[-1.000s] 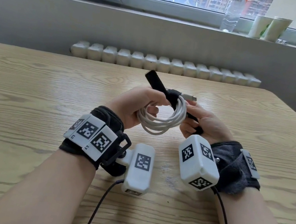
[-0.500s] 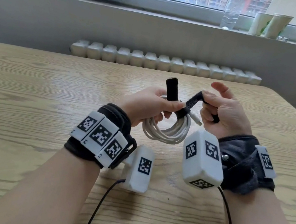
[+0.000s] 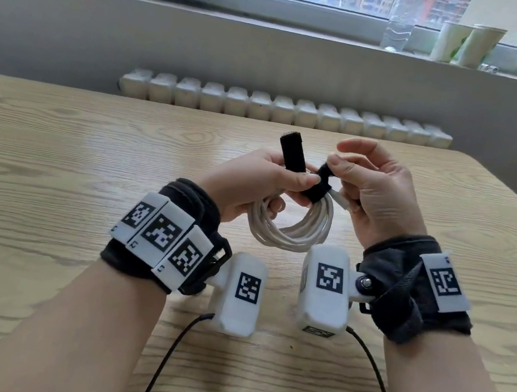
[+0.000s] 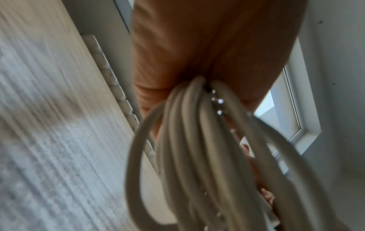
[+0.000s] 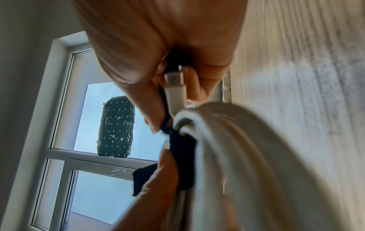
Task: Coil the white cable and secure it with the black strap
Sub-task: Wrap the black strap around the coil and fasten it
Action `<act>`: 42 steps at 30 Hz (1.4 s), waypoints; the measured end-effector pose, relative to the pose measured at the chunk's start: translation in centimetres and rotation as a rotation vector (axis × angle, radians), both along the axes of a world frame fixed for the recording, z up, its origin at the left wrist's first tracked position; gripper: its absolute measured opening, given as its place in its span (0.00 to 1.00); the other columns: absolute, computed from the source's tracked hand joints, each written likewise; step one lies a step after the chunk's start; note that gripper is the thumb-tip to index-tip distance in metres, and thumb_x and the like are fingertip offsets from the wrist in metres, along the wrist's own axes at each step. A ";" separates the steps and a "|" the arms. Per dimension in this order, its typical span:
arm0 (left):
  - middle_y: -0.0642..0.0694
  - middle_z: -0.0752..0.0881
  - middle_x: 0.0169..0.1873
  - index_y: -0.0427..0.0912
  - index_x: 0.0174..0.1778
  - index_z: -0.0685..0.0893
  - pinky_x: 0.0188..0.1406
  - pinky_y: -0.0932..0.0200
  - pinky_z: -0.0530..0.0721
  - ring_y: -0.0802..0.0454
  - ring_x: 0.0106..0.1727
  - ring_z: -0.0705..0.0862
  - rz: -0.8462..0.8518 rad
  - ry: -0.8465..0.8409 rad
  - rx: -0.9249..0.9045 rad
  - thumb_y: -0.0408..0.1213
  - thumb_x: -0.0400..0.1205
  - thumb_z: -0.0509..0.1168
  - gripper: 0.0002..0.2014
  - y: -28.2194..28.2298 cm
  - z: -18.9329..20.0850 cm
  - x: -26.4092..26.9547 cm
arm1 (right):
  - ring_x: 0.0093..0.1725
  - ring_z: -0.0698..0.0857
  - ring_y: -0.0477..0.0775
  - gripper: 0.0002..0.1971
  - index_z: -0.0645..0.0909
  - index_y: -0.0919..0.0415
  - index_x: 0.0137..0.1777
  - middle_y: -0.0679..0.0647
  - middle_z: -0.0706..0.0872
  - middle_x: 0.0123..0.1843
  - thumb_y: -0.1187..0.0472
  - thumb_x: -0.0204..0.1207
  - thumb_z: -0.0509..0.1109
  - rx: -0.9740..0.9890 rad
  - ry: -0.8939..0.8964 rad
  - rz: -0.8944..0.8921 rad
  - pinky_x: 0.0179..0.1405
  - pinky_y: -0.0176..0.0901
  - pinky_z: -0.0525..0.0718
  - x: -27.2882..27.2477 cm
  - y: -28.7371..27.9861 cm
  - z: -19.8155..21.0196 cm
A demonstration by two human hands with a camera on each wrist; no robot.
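Bare surface is seen left, right and beyond the 2 hands, so passage is left open on every side. The space between the left hand and right hand is filled by the white cable coil and the black strap. Near the front edge, 2 thin black cords are trailed across the surface. Along the far side, the way is closed by the wall and windowsill.

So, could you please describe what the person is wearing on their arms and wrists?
Both forearms are bare, with no sleeves. The left wrist wears a black fabric band carrying three white square-coded marker tiles; the right wrist has a dark grey band with one tile. Each band holds a white boxy camera unit bearing coded markers, trailing a thin black cable.
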State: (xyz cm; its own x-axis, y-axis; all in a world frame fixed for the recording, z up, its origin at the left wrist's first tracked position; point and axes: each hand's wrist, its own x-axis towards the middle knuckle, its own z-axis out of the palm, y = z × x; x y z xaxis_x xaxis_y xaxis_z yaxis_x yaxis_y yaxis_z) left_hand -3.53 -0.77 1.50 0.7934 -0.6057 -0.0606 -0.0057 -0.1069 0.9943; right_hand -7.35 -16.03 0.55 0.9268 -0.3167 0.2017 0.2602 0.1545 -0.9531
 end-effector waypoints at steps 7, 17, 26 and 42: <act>0.42 0.86 0.36 0.35 0.54 0.85 0.22 0.68 0.74 0.58 0.25 0.79 0.107 -0.024 0.004 0.35 0.81 0.67 0.09 -0.4 -0.9 0.6 | 0.27 0.77 0.42 0.11 0.83 0.58 0.43 0.46 0.84 0.30 0.71 0.65 0.78 0.025 0.002 -0.078 0.25 0.31 0.74 0.3 -0.3 -0.3; 0.43 0.86 0.34 0.36 0.53 0.85 0.21 0.68 0.75 0.59 0.24 0.80 0.175 -0.018 -0.026 0.34 0.81 0.67 0.08 -0.2 -1.2 1.2 | 0.38 0.86 0.45 0.16 0.83 0.58 0.52 0.50 0.86 0.39 0.75 0.67 0.74 0.224 0.008 -0.066 0.38 0.32 0.83 0.6 -0.9 -0.5; 0.45 0.87 0.32 0.39 0.46 0.85 0.21 0.68 0.76 0.61 0.23 0.81 0.272 0.048 -0.155 0.36 0.81 0.67 0.04 -0.3 -1.0 1.3 | 0.49 0.87 0.53 0.20 0.84 0.60 0.45 0.54 0.90 0.46 0.42 0.69 0.74 0.059 0.319 -0.124 0.48 0.43 0.85 0.6 -0.9 -1.4; 0.43 0.85 0.34 0.35 0.56 0.84 0.20 0.69 0.73 0.59 0.23 0.76 0.060 -0.019 -0.025 0.33 0.80 0.67 0.10 -0.4 -1.0 0.5 | 0.51 0.87 0.51 0.09 0.88 0.59 0.47 0.54 0.91 0.47 0.55 0.72 0.74 0.044 0.313 0.092 0.61 0.47 0.82 0.7 -0.9 -1.3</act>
